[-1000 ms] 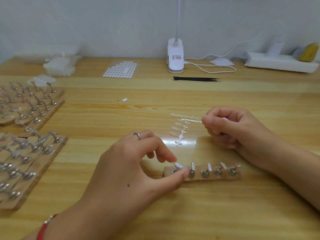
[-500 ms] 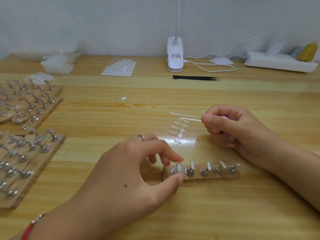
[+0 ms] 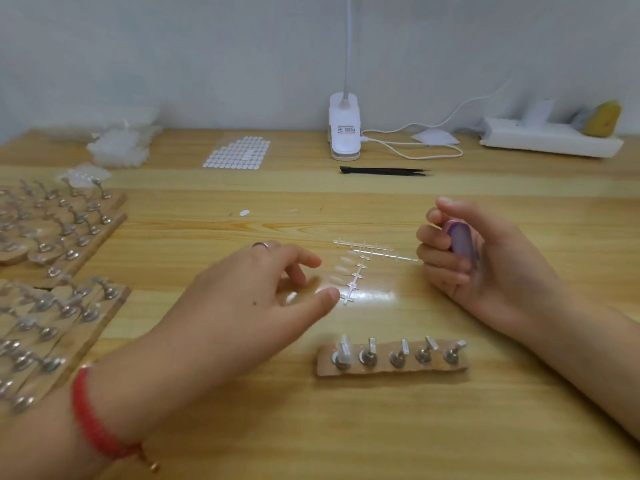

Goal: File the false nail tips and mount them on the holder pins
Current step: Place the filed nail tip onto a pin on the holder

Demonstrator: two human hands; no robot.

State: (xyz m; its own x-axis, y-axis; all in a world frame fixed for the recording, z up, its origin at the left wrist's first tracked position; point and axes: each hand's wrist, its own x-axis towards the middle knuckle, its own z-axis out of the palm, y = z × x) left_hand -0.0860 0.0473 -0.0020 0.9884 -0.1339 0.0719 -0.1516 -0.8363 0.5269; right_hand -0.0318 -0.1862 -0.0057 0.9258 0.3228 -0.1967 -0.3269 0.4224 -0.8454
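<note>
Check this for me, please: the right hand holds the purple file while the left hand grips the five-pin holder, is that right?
Not quite. In the head view the left hand is off the holder, open, beyond it near the nail tips. The right hand does hold the file.

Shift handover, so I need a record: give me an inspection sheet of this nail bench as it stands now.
Surface: wooden table, glare near the middle.
Job's things: holder strip with five pins, nail tip on the leftmost; clear tip frame beyond it, apart.
Clutter: tweezers, sticker sheet, plastic bags, holder boards at left.
Hands: left hand open beside the frame; right hand's fingers curl round a purple file.
Cables: white cable loops from the lamp base.
Surroundings: white wall, power strip.
</note>
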